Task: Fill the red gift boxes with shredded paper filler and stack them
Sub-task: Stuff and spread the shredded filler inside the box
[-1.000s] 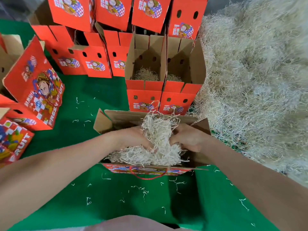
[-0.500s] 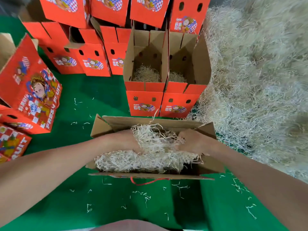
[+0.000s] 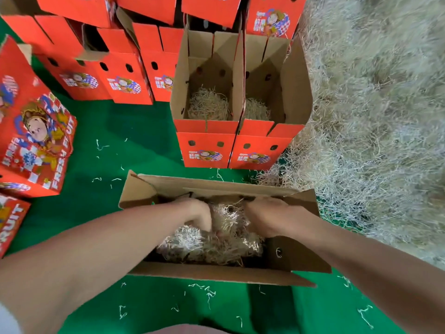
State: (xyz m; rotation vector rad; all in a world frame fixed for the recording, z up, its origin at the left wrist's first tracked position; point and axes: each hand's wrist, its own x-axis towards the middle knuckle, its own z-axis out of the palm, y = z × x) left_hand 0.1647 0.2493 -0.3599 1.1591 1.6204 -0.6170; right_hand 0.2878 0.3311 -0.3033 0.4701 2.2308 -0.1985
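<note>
Fingers of the left hand [image 3: 201, 213] and right hand [image 3: 267, 216] are buried in pale shredded paper filler [image 3: 216, 244], so their grip cannot be told. The filler sits inside an open cardboard gift box [image 3: 216, 184], blurred. Behind it stand two open red boxes [image 3: 207, 150], partly filled. A large filler heap [image 3: 373, 116] is cut off at right.

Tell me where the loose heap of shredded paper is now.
Head view: the heap fills the right side, against the rightmost open red box and just beyond the right end of the near box being filled.
</note>
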